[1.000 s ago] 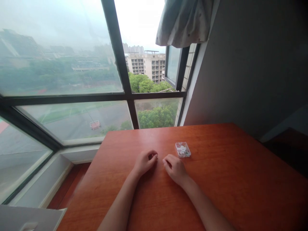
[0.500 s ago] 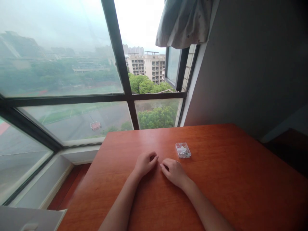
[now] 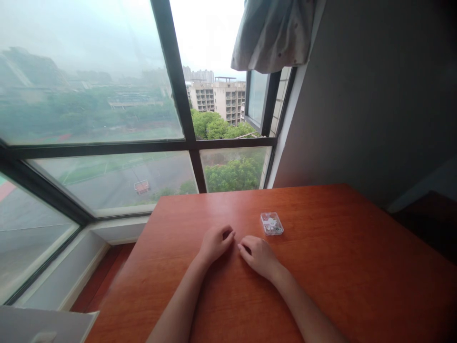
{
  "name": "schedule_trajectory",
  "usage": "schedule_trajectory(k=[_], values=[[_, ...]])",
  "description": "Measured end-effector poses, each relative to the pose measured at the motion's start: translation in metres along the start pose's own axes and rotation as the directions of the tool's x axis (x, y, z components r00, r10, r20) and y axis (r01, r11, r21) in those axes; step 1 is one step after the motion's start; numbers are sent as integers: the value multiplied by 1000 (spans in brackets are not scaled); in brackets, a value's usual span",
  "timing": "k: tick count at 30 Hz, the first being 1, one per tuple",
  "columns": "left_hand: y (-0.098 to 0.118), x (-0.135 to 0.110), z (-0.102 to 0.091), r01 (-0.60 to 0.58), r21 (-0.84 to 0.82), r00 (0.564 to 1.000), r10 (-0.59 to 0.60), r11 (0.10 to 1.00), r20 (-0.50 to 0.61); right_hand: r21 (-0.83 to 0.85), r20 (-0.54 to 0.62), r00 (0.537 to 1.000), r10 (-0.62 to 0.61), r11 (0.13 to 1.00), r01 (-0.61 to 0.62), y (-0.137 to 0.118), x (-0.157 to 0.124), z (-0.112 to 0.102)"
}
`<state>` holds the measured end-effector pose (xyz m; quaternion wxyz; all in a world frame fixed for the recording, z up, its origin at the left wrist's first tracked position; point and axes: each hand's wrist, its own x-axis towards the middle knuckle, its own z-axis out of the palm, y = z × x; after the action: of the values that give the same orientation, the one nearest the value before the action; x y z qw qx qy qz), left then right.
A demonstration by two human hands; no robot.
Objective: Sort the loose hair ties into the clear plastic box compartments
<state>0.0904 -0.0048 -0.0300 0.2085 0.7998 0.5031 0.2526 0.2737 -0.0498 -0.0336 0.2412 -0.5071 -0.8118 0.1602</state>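
My left hand [image 3: 216, 244] rests on the table with its fingers curled in loosely, and nothing shows in it. Beside it, a small gap away, lies my right hand [image 3: 257, 255], likewise curled, with no object visible in its fingers. Just beyond the right hand sits a small clear plastic box [image 3: 272, 224], divided inside, with several small white and metallic pieces in it. Neither hand touches the box. What the pieces are is too small to tell.
The reddish-brown wooden table [image 3: 342, 267] stretches under both arms. Past its far edge are dark-framed windows [image 3: 143, 147], one pane swung outward. A grey curtain [image 3: 273, 38] hangs at the upper right, beside a shadowed wall [image 3: 364, 105].
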Motion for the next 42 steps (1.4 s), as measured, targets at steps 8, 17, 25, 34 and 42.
schedule_trajectory(k=[8,17,25,34,42], values=[[2,-1,0,8,-8,1000,-8,1000,-10,1,4,1000,5,1000,-5,-2,0,-2],[1,0,0,-3,-14,1000,3,1000,-14,-24,13,1000,7,1000,-7,0,0,0],[1,0,0,-14,-14,1000,13,1000,-5,-12,14,1000,13,1000,-12,0,0,0],[4,0,-2,-2,-16,1000,2,1000,4,-3,17,1000,18,1000,-18,-2,-1,-1],[5,0,-2,-3,-1,1000,3,1000,-4,3,24,999,25,1000,-25,-3,-1,-3]])
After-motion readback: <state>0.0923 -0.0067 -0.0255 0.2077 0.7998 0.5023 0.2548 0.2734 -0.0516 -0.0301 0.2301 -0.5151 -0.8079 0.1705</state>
